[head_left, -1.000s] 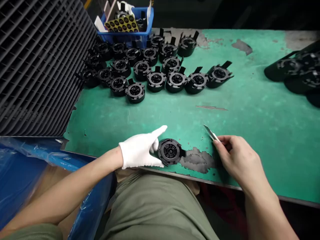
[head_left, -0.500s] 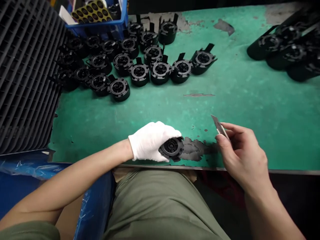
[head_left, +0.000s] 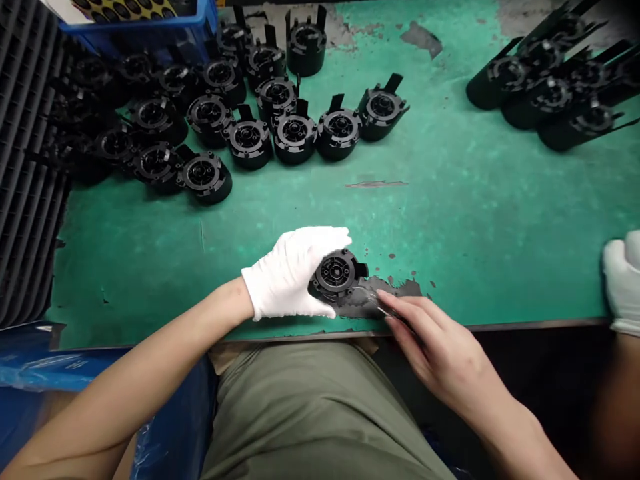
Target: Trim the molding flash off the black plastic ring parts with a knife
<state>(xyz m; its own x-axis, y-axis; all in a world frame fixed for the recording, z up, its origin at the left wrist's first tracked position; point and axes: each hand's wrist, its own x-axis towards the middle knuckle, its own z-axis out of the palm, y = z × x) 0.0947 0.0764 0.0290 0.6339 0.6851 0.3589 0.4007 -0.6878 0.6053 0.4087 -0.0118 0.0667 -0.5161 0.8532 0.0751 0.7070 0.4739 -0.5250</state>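
Note:
My left hand (head_left: 293, 273), in a white glove, is wrapped round a round black plastic part (head_left: 336, 272) near the table's front edge. The part's ribbed face is turned up, and a tab sticks out on its right. My right hand (head_left: 425, 330), ungloved, holds a utility knife (head_left: 386, 311) just right of the part. The blade reaches toward the part's lower right rim; whether it touches cannot be made out. Several similar black parts (head_left: 295, 137) stand on the green table (head_left: 425, 220) beyond my hands.
A blue bin (head_left: 145, 37) with a sheet of round stickers (head_left: 125, 8) stands at the back left, beside a stack of dark grey trays (head_left: 25, 160). Taller black parts (head_left: 530, 100) stand at the back right. Another person's white-gloved hand (head_left: 625, 283) is at the right edge.
My right hand has brought the knife left, close to the black part. The part has turned in my left hand. Another person's gloved hand has appeared at the right. The view has shifted.

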